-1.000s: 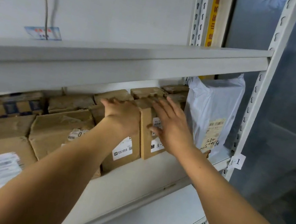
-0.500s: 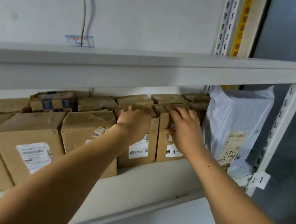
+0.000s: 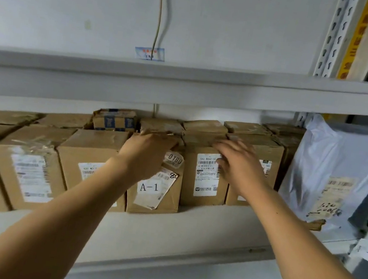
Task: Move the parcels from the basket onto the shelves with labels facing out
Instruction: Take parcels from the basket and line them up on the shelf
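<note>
Squaring up the A-1 parcel [image 3: 155, 183] on the middle shelf [image 3: 189, 222], front row, label facing out at me. My left hand [image 3: 145, 155] sits on its top front edge, fingers curled over the lip, so it looks like a grip, though the fingertips are hidden behind the box top. My right hand [image 3: 237, 164] lies flat, fingers straight and spread, against the upper face of the barcode parcel [image 3: 205, 179] just beside it on the right, holding nothing. Further right is another brown box [image 3: 260, 156], then a white poly mailer [image 3: 339, 173] leaning at the end of the row; more boxes [image 3: 28, 170] run off to the left and a second row stands behind. Risks, as I judge them: the A-1 box sits tilted and forward of its neighbours, near the shelf's front lip, so a pull from my left hand could tip it off. Its white label is peeling at one corner; dragging my palm across could tear it or fold it over. Pushing too hard with the right hand could shove the barcode parcel back into the rear row and skew it so its label no longer faces out. Nudging the row rightwards could topple the soft mailer. The basket is not in view, so I cannot tell how many parcels remain.
</note>
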`<move>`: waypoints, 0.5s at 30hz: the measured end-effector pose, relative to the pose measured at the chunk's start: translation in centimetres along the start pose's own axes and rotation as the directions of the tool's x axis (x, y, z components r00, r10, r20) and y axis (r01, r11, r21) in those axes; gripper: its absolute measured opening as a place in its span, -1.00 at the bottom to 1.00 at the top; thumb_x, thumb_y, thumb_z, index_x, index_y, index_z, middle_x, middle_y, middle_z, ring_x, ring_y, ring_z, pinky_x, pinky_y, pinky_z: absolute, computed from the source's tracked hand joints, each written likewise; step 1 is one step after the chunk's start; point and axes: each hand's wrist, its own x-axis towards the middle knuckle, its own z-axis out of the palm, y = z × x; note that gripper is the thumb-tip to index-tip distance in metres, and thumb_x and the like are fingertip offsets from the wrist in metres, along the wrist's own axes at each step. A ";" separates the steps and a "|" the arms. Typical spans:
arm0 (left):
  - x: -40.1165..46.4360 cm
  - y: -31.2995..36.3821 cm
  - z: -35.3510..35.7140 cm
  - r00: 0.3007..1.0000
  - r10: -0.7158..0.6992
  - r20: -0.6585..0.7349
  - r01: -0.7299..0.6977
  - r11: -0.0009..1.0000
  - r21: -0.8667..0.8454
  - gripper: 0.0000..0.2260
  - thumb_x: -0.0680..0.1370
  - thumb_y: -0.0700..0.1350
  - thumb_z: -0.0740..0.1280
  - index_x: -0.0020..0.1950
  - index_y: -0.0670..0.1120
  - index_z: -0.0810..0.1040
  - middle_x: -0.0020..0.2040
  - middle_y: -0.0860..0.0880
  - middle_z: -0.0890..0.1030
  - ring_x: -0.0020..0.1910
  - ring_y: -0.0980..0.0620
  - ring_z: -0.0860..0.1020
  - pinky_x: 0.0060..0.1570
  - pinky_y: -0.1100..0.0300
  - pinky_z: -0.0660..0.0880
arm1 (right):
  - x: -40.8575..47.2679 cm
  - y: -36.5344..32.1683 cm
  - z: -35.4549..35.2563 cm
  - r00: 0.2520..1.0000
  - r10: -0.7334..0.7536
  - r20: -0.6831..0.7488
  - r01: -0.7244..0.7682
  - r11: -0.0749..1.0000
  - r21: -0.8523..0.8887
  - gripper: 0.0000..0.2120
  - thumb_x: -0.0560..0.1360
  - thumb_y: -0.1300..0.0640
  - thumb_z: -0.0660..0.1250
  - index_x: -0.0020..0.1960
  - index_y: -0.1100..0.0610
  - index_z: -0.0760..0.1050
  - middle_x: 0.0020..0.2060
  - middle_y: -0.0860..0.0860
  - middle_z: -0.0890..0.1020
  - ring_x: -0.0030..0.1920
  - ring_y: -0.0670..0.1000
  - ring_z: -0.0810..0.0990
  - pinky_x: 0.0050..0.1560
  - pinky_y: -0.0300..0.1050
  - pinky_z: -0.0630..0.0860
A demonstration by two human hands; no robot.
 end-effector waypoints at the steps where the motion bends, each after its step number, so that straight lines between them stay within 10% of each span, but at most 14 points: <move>1: 0.1 0.0 0.3 0.999 -0.002 -0.040 0.002 1.000 0.001 -0.40 0.53 -0.12 0.52 0.52 0.14 0.41 0.39 0.04 0.61 0.33 -0.10 0.57 0.21 -0.10 0.61 | 0.0 0.0 0.0 1.000 0.004 -0.012 -0.004 1.000 -0.001 -0.53 0.54 0.19 0.49 0.43 -0.01 0.56 0.41 -0.06 0.60 0.43 0.13 0.50 0.50 0.16 0.29; 11: 4.5 0.9 -1.7 0.977 0.108 0.185 -0.132 0.983 0.126 -0.62 0.67 0.03 0.34 0.48 0.02 0.44 0.34 0.00 0.62 0.25 -0.03 0.62 0.24 0.05 0.58 | 0.2 -0.1 -0.5 0.999 0.038 -0.004 -0.038 0.998 0.046 -0.55 0.59 0.10 0.43 0.47 -0.02 0.52 0.37 -0.04 0.62 0.41 0.10 0.49 0.51 0.05 0.29; 15: 9.7 5.1 -4.5 0.972 0.187 0.142 -0.179 0.982 -0.068 -0.52 0.69 0.07 0.28 0.61 0.05 0.33 0.52 -0.05 0.48 0.45 -0.09 0.47 0.37 0.04 0.41 | 0.2 0.8 -0.5 0.989 0.116 -0.096 -0.115 0.993 0.015 -0.51 0.58 -0.03 0.41 0.49 0.03 0.49 0.37 0.01 0.60 0.43 0.09 0.45 0.54 0.07 0.32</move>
